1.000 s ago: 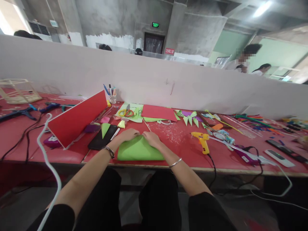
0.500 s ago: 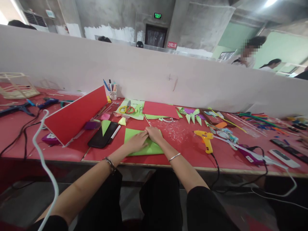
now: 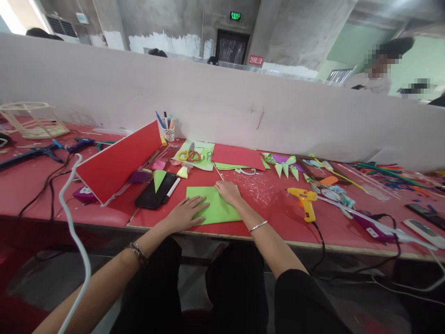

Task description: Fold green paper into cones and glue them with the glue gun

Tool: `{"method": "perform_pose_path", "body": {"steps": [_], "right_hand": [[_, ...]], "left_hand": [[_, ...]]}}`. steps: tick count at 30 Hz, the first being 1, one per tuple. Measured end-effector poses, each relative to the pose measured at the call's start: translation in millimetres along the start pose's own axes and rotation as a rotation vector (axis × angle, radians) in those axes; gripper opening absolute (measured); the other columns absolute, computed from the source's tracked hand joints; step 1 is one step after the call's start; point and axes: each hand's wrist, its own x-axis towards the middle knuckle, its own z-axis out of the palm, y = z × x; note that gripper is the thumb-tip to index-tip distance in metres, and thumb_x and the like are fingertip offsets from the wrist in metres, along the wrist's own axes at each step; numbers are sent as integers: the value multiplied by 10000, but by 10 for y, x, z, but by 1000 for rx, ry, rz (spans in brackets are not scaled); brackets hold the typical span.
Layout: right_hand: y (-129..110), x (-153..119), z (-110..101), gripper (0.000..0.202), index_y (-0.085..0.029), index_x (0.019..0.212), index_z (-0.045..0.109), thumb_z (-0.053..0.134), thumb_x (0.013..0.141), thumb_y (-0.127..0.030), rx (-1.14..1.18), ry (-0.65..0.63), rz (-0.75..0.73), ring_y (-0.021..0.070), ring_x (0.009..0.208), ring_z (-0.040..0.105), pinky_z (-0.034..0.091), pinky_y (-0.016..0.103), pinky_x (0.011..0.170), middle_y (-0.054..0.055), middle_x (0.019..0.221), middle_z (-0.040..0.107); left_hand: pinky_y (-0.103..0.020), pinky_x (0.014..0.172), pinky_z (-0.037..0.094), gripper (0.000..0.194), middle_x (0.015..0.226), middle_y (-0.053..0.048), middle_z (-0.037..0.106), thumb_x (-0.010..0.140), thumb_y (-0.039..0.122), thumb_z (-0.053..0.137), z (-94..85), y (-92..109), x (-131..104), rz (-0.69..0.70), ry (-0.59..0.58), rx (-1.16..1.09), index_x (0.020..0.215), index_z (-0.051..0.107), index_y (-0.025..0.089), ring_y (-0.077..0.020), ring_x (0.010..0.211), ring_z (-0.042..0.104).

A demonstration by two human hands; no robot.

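Observation:
A folded sheet of green paper lies on the red table in front of me. My left hand rests flat with spread fingers over its left side. At the paper's far edge, my right hand is closed, fingers curled down. A thin pale stick shows just beyond those fingers; whether they grip it or only lie against it is hidden. Left of the paper is a black phone, with a green paper cone on it and a white marker at its side.
A yellow glue gun stands to the right, its cord hanging over the edge. A red board leans at the left. Scissors, red paper, green paper leaves and a pen cup sit near the white partition.
My left hand has left the right hand's fingers and slid left and nearer, opening flat on the green paper. The right hand stays at the far edge. The view has shifted slightly.

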Motion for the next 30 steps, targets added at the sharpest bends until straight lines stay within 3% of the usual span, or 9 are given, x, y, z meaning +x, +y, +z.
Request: {"method": "perform_pose_path", "body": {"steps": [6, 9, 11, 14, 16, 18, 20, 25, 30], "right_hand": [[38, 21, 67, 318, -198, 913, 577, 297, 919, -348, 38, 55, -6, 165, 842, 566, 329, 240, 688, 61, 935, 645], [57, 8, 86, 301, -190, 851, 575, 320, 915, -336, 82, 118, -22, 151, 764, 560, 307, 230, 640, 47, 860, 645], [70, -11, 84, 297, -183, 813, 569, 326, 915, -319, 112, 171, -31, 143, 723, 549, 293, 227, 622, 41, 812, 638], [93, -62, 30, 312, -178, 785, 556, 302, 922, -298, 158, 264, -48, 137, 674, 528, 284, 229, 609, 32, 755, 617], [109, -117, -51, 331, -176, 778, 546, 275, 928, -294, 182, 332, -59, 141, 661, 516, 287, 238, 610, 32, 730, 601], [123, -190, -168, 343, -176, 770, 536, 260, 930, -301, 194, 394, -65, 151, 674, 510, 292, 252, 631, 37, 723, 589], [131, -274, -307, 339, -179, 763, 528, 263, 929, -309, 206, 459, -74, 158, 691, 507, 293, 266, 658, 38, 727, 586], [79, -481, -641, 277, -188, 731, 528, 340, 906, -291, 245, 692, -129, 154, 676, 495, 287, 286, 676, 21, 702, 586], [-137, -597, -844, 238, -191, 778, 530, 362, 902, -306, 320, 689, -172, 155, 718, 515, 304, 292, 733, 21, 766, 612]], "left_hand": [[-411, 1082, 120, 633, 1455, -19, 226, 826, 600, 324, -132, -147, -198, -35, -91, -40, 1376, 236, 300, -220, 1331, 199], [-405, 1075, 163, 690, 1451, -60, 234, 784, 605, 410, -114, -237, -206, -73, -63, -129, 1368, 264, 269, -244, 1322, 216], [-398, 1062, 212, 786, 1427, -129, 260, 729, 580, 514, -68, -282, -140, -173, 66, -238, 1366, 267, 193, -269, 1310, 233], [-446, 1044, 244, 946, 1375, -197, 314, 604, 541, 656, -37, -282, 32, -436, 394, -479, 1349, 261, 113, -315, 1282, 272], [-435, 985, 340, 946, 1311, -188, 411, 552, 541, 692, -81, -226, 150, -551, 529, -766, 1313, 319, 121, -309, 1198, 409], [-404, 857, 453, 789, 1150, -158, 569, 581, 585, 646, -172, -141, 237, -539, 435, -1132, 1198, 464, 128, -281, 1013, 568], [-362, 781, 489, 636, 1000, -143, 650, 599, 605, 619, -288, -45, 285, -565, 335, -1290, 1001, 596, 113, -261, 893, 619], [-286, 623, 507, 464, 880, -76, 693, 655, 544, 618, -556, 167, 304, -498, 431, -1224, 904, 650, 154, -208, 733, 645], [-248, 526, 485, 410, 767, -65, 692, 692, 514, 595, -746, 367, 302, -383, 416, -1146, 839, 655, 136, -167, 605, 623]]}}
